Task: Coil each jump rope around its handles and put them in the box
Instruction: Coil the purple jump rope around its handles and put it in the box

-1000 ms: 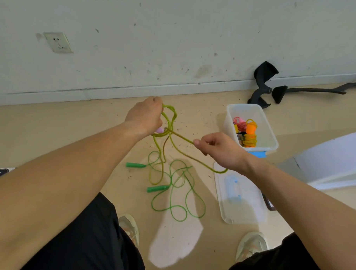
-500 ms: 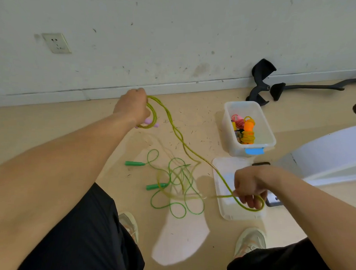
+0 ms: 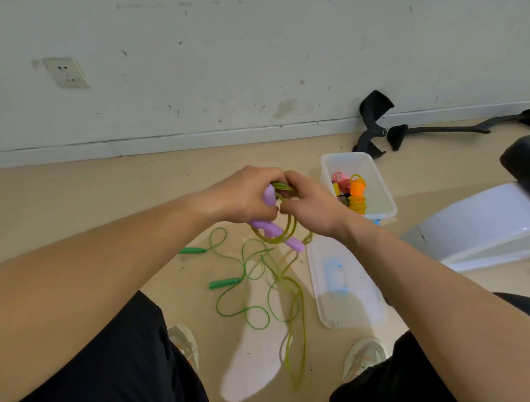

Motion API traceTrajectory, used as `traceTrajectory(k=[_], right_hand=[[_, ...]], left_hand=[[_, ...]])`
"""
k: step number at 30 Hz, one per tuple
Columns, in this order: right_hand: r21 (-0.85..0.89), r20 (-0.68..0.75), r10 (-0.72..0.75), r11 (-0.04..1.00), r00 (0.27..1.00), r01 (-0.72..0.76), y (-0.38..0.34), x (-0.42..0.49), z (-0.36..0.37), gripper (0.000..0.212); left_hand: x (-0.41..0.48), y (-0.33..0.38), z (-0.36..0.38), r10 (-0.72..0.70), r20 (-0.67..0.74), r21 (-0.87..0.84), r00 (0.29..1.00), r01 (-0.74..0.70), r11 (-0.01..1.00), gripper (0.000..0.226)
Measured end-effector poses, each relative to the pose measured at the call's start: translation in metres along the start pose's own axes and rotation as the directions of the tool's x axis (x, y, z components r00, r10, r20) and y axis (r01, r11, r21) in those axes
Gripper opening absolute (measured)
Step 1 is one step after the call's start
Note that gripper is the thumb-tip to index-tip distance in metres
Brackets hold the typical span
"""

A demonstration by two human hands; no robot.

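The floor [image 3: 107, 201] is smooth and tan, with little dark specks on it. Behind it stands a pale wall [image 3: 263, 50] with scuff marks and a wall socket [image 3: 65, 72]. The left hand [image 3: 243, 197] grips two purple handles [image 3: 282, 234]. The right hand [image 3: 311, 205] touches it and pinches the yellow-green jump rope [image 3: 280, 187], looped on the handles (its tail trails down to the floor). A green jump rope [image 3: 225, 283] lies loose below. The clear box [image 3: 381, 190] sits near the wall with coiled ropes [image 3: 357, 198] inside, its lid [image 3: 350, 309] just beside it.
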State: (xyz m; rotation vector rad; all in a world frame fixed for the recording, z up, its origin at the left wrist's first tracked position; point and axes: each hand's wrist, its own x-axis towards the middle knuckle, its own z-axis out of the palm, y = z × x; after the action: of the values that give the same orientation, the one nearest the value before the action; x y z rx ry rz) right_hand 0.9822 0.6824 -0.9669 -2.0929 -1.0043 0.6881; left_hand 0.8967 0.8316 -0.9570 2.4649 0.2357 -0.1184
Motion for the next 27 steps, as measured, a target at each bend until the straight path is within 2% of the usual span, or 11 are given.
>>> traceTrajectory(k=[2,5,7,11,15,18,21,24,25,27], right_hand=[[0.061,-0.022,0.042,0.997,0.999,-0.041,0.000,0.003,-0.002,0.010],[0.097,-0.032,0.048,0.994,0.998,-0.045,0.000,0.006,-0.006,0.026],[0.175,-0.057,0.055,0.984,0.997,-0.044,-0.002,0.006,-0.008,0.026],[0.249,-0.070,0.089,0.966,0.994,-0.069,0.000,0.005,-0.011,0.026],[0.423,0.020,0.175,0.891,0.984,-0.167,0.004,0.003,-0.012,0.025],[0.469,0.029,0.227,0.857,0.973,-0.214,0.007,0.000,-0.015,0.027],[0.537,0.122,0.231,0.803,0.965,-0.259,0.010,-0.001,-0.017,0.024],[0.378,0.209,0.093,0.910,0.973,-0.168,0.010,-0.006,-0.020,0.009],[0.309,0.238,0.049,0.943,0.970,-0.124,0.010,-0.008,-0.020,0.010],[0.249,0.295,0.013,0.964,0.955,-0.090,0.009,-0.012,-0.020,0.030]], left_hand=[[-0.002,-0.001,-0.003,0.011,-0.001,-0.039,1.000,-0.011,0.999,0.036],[-0.005,-0.003,-0.007,0.006,-0.030,-0.090,1.000,-0.009,0.996,0.036],[-0.007,0.000,-0.008,0.002,-0.053,-0.160,0.999,-0.011,0.987,0.039],[-0.006,-0.001,-0.009,-0.022,-0.075,-0.319,0.997,-0.003,0.948,0.059],[-0.002,-0.004,-0.011,-0.085,-0.107,-0.306,0.991,0.049,0.951,0.052],[0.000,-0.004,-0.011,-0.092,-0.097,-0.378,0.991,0.049,0.924,0.047],[-0.001,-0.005,-0.013,-0.113,-0.120,-0.400,0.986,0.056,0.915,0.042],[0.000,-0.006,-0.010,-0.153,-0.127,-0.459,0.980,0.078,0.885,0.040],[0.000,-0.006,-0.009,-0.173,-0.118,-0.490,0.978,0.094,0.867,0.040],[-0.001,-0.006,-0.007,-0.208,-0.100,-0.528,0.973,0.125,0.840,0.040]])
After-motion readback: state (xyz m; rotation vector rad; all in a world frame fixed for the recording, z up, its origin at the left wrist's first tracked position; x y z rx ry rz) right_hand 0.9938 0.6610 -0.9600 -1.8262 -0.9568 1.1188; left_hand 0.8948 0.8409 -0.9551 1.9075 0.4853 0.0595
